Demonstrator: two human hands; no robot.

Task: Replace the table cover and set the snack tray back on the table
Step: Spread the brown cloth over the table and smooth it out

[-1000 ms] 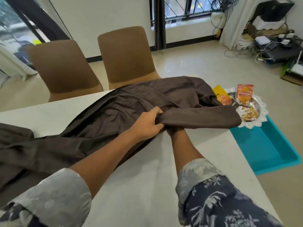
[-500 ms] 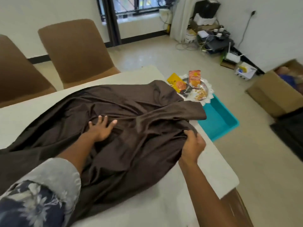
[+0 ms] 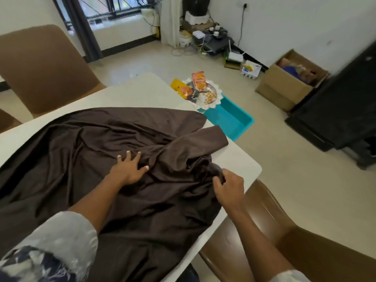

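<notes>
A dark brown table cover (image 3: pixel 91 151) lies crumpled over most of the white table (image 3: pixel 142 90). My left hand (image 3: pixel 130 167) rests flat on the cloth near its middle, fingers spread. My right hand (image 3: pixel 228 187) grips a bunched fold of the cover close to the table's right edge. The snack tray (image 3: pixel 213 100), silver with a white lace rim and holding snack packets, sits on a teal tub (image 3: pixel 234 121) on the floor beyond the table's far right corner.
A brown chair (image 3: pixel 40 68) stands at the far side of the table, and another brown chair (image 3: pixel 270 231) is under my right arm. A cardboard box (image 3: pixel 284 86), cables and a black cabinet (image 3: pixel 341 110) line the right wall.
My right hand has moved inward along the cloth edge and now holds a bunched fold. My left hand stays flat on the cover. The view has swung further right.
</notes>
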